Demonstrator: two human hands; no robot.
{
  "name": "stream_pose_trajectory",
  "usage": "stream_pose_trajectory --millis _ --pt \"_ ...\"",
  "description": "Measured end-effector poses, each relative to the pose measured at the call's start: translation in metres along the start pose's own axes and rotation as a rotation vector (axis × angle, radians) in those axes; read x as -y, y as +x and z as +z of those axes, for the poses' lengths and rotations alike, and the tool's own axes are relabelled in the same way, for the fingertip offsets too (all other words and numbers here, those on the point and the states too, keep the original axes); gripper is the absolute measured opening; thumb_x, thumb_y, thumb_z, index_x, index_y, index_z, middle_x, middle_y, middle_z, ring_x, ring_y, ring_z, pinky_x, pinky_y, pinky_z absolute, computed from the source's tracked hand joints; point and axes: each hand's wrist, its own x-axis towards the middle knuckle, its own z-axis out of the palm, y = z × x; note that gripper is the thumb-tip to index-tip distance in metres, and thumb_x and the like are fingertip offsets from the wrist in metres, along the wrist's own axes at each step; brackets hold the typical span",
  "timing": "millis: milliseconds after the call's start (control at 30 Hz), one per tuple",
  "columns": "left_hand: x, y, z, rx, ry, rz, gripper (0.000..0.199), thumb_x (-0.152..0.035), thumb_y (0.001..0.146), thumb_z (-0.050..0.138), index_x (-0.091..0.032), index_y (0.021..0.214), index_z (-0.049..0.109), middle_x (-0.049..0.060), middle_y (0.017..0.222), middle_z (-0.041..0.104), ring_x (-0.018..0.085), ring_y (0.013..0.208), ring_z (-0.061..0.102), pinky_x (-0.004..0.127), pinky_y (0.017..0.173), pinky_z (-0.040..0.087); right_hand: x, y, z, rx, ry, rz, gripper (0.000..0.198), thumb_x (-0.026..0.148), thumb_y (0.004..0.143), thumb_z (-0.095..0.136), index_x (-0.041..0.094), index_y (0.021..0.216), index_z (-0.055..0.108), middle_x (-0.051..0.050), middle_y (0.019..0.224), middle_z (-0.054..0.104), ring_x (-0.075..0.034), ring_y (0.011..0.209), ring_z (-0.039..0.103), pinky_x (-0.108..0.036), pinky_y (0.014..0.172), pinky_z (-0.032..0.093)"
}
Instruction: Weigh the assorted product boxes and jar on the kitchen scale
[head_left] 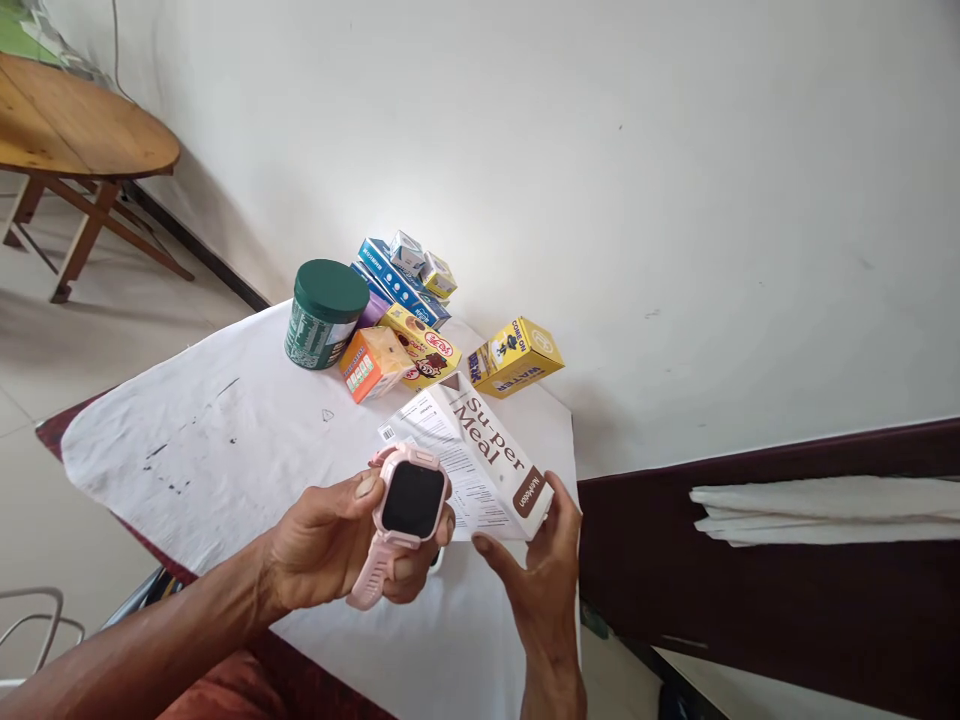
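Note:
A pink smartwatch (pixel 411 498) with a dark square screen is in my left hand (pixel 337 540), the thumb on its left edge and the fingers curled behind it. Part of its strap hangs down below the case. My right hand (pixel 544 580) spans the near end of a white "Su-per Meal" box (pixel 487 460), thumb at the lower edge and fingers at the right side. The box lies tilted on the white-covered table (pixel 202 440), just behind the watch. A small light object (pixel 436 562) shows beneath my left fingers, mostly hidden.
Beyond the box stand a green-lidded tub (pixel 326 315), an orange carton (pixel 371 365), a yellow snack box (pixel 427 350) and a yellow "WATER" box (pixel 517 358). Several blue boxes (pixel 401 285) are stacked by the wall (pixel 600 200). A round wooden table (pixel 82 120) is far left.

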Motion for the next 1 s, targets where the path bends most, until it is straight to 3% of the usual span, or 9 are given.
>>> stream_pose_trajectory --millis 233,333,433,600,700,800,867,1000 --pt "-0.021 0.023 0.000 0.028 0.132 -0.035 0.042 -0.042 0.082 0.082 -0.011 0.109 0.071 0.009 0.096 0.066 0.009 0.059 0.050 0.024 0.054 0.037 0.007 0.000 0.021 -0.080 0.027 0.156 0.080 0.049 0.058 0.096 0.025 0.123 0.057 -0.012 0.115 0.077 -0.032 0.097 0.076 -0.042 0.076 0.066" --pt "-0.031 0.033 -0.002 0.077 0.159 -0.036 0.042 -0.042 0.083 0.081 -0.012 0.110 0.072 0.007 0.091 0.064 0.008 0.058 0.046 0.022 0.054 0.036 0.005 0.006 0.019 -0.051 0.105 0.171 0.074 0.050 0.061 0.095 0.024 0.119 0.059 -0.012 0.111 0.079 -0.031 0.092 0.078 -0.042 0.075 0.067" --pt "-0.035 0.038 -0.009 0.114 0.163 -0.017 0.043 -0.042 0.085 0.079 -0.013 0.116 0.072 0.006 0.091 0.062 0.008 0.060 0.045 0.022 0.055 0.037 0.002 0.009 0.005 -0.117 0.149 0.137 0.076 0.050 0.065 0.093 0.023 0.127 0.060 -0.013 0.115 0.078 -0.032 0.095 0.078 -0.042 0.078 0.066" --pt "-0.030 0.039 -0.024 0.124 0.147 -0.021 0.044 -0.042 0.084 0.079 -0.015 0.117 0.071 0.005 0.094 0.061 0.007 0.060 0.046 0.022 0.056 0.036 -0.005 0.019 -0.044 -0.449 -0.042 0.102 0.083 0.052 0.067 0.091 0.020 0.137 0.059 -0.014 0.118 0.077 -0.036 0.100 0.076 -0.049 0.086 0.064" --pt "-0.029 0.039 -0.027 0.100 0.147 -0.030 0.043 -0.044 0.083 0.079 -0.016 0.115 0.070 0.005 0.095 0.061 0.007 0.060 0.046 0.022 0.056 0.034 -0.024 0.057 -0.066 -0.653 -0.185 0.086 0.076 0.056 0.067 0.089 0.019 0.128 0.061 -0.015 0.119 0.075 -0.037 0.105 0.073 -0.056 0.092 0.060" --pt "-0.030 0.040 -0.029 0.100 0.151 -0.039 0.045 -0.045 0.080 0.082 -0.017 0.113 0.070 0.004 0.094 0.061 0.007 0.059 0.046 0.022 0.055 0.034 -0.052 0.118 -0.071 -0.773 -0.163 0.094 0.069 0.058 0.059 0.090 0.020 0.108 0.057 -0.015 0.114 0.075 -0.035 0.104 0.073 -0.053 0.091 0.061" --pt "-0.031 0.040 -0.031 0.098 0.160 -0.039 0.046 -0.045 0.080 0.082 -0.017 0.114 0.071 0.004 0.093 0.061 0.007 0.059 0.046 0.022 0.055 0.034 -0.070 0.160 -0.065 -0.836 -0.286 0.229 0.062 0.053 0.057 0.089 0.024 0.099 0.053 -0.017 0.109 0.074 -0.037 0.106 0.072 -0.054 0.096 0.057" --pt "-0.032 0.041 -0.033 0.067 0.161 -0.027 0.045 -0.045 0.080 0.081 -0.016 0.113 0.070 0.004 0.093 0.062 0.007 0.058 0.047 0.022 0.055 0.034 -0.089 0.225 -0.038 -0.851 -0.351 0.300 0.063 0.048 0.057 0.088 0.025 0.099 0.047 -0.020 0.109 0.072 -0.042 0.114 0.067 -0.055 0.102 0.052"
